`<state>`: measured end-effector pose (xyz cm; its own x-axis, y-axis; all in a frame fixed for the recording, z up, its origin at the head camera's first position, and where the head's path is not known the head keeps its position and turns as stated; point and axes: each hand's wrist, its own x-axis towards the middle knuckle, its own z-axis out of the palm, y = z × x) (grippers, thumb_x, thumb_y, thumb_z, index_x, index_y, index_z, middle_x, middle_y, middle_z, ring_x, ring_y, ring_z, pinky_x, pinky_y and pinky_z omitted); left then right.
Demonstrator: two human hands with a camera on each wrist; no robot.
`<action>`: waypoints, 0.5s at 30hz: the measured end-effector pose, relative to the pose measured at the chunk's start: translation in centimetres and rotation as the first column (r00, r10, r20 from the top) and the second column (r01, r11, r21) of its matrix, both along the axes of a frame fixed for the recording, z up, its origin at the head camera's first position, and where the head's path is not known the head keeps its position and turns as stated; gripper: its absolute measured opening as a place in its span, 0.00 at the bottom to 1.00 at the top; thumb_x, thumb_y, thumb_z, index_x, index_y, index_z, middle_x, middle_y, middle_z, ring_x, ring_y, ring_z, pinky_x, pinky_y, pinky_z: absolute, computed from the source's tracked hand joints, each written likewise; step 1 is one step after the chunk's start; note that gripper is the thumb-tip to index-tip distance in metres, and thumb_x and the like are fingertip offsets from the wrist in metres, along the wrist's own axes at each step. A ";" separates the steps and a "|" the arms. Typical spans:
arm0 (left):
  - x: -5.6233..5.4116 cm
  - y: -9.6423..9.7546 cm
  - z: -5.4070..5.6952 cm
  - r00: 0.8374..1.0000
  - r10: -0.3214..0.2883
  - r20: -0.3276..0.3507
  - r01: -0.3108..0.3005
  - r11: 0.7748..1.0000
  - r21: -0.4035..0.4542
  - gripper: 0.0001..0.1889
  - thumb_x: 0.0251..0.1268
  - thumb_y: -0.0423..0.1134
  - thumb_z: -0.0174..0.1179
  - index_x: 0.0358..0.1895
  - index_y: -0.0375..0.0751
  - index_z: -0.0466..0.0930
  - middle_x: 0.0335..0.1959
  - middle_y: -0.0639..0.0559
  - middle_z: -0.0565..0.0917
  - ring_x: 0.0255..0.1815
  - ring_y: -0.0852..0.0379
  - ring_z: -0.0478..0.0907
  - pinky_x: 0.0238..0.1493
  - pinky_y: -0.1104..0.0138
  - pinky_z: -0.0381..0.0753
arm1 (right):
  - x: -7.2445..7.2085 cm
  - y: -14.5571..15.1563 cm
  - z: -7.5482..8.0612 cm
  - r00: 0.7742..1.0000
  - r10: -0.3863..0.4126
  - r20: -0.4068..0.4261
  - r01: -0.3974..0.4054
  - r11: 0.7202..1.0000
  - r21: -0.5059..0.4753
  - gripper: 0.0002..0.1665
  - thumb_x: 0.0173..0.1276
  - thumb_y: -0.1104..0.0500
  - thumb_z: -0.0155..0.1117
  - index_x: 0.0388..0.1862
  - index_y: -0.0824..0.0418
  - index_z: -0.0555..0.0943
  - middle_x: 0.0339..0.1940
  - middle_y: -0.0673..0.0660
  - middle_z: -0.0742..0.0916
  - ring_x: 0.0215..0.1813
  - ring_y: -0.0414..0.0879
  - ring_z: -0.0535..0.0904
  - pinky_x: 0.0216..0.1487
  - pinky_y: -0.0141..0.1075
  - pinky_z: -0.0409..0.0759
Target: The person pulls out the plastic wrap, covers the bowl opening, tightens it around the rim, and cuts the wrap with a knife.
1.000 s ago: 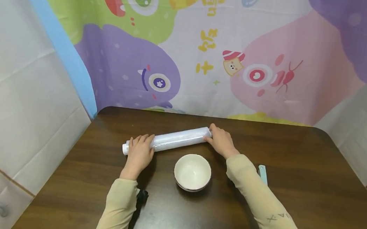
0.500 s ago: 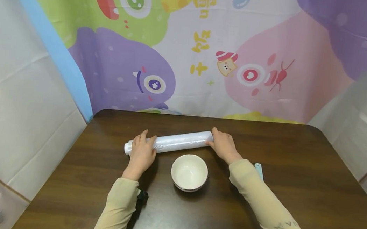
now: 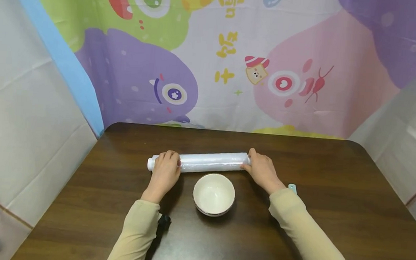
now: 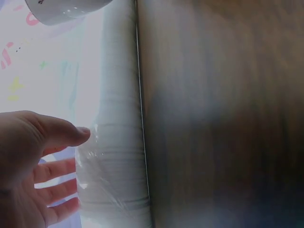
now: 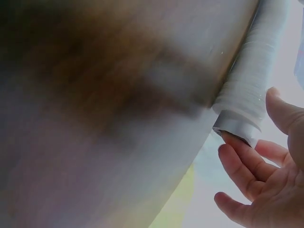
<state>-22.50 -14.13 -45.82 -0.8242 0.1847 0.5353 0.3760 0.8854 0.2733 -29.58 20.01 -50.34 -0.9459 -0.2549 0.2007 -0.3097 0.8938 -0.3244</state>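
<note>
A long roll of clear cling film (image 3: 211, 162) on a white core lies crosswise on the table, nearly level from left to right. Near its left end, my left hand (image 3: 165, 175) grips it from above. In the left wrist view the thumb (image 4: 71, 135) lies along the film, the other fingers on its far side. My right hand (image 3: 264, 171) holds the right end between thumb and fingers. The right wrist view shows one fingertip inside the hollow core (image 5: 237, 124). Just in front of the roll stands a white bowl (image 3: 214, 195), touched by neither hand.
A pale blue handled tool (image 3: 292, 188) lies to the right, mostly hidden behind the right sleeve (image 3: 295, 215). The dark wooden table (image 3: 222, 250) reaches back to a cartoon-printed cloth (image 3: 223, 107). A small black object (image 3: 164, 222) shows at the left cuff.
The roll has turned from slanting to nearly level and shifted to the right, both hands moving with it. The left fingers, briefly lifted and spread, are bent over the roll again.
</note>
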 end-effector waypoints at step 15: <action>-2.9 0.0 -3.5 0.996 -0.091 0.000 0.091 0.995 0.031 0.10 0.62 0.23 0.72 0.33 0.36 0.79 0.49 0.33 0.89 0.53 0.29 0.84 0.58 0.39 0.84 | 0.1 2.8 -1.7 0.998 -0.039 0.058 0.038 0.999 0.010 0.30 0.78 0.42 0.77 0.53 0.63 0.73 0.34 0.59 0.91 0.34 0.53 0.82 0.54 0.56 0.83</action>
<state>-25.38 -14.14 -49.30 -0.8057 0.2425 0.5404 0.4541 0.8386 0.3008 -29.53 22.82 -52.05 -0.9651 -0.2195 0.1430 -0.2557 0.9077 -0.3326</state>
